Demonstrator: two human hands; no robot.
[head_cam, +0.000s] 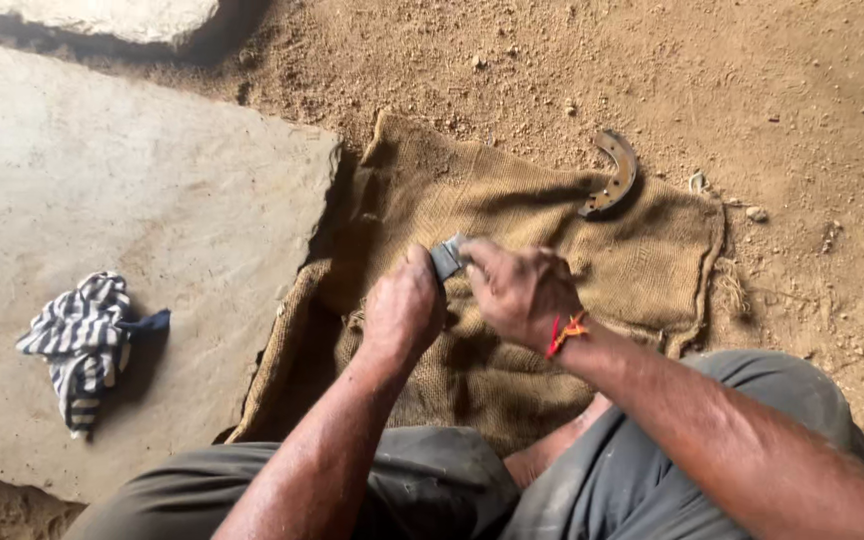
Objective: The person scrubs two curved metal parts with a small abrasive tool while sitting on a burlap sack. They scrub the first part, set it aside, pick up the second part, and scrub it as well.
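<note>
1. At far left, a striped blue-and-white cloth [82, 345] lies bunched on a flat stone slab [132, 170] set in the sandy ground [802, 90]
2. Beside the slab's edge, a burlap sack [552, 215] is spread on the dirt; we see our own knees in grey trousers [432, 485] at the bottom of the view
3. Our left hand [402, 308] is over the sack, its grip curled into a fist that touches the lower end of a small grey metal piece [447, 257]
4. Our right hand [520, 290], a red-and-orange thread [566, 333] at its wrist, pinches the same metal piece from the other side, so both hands hold it just above the sack
5. Farther right, a curved rusty metal shoe [613, 172] rests on the sack's upper edge, well apart from the hands
</note>
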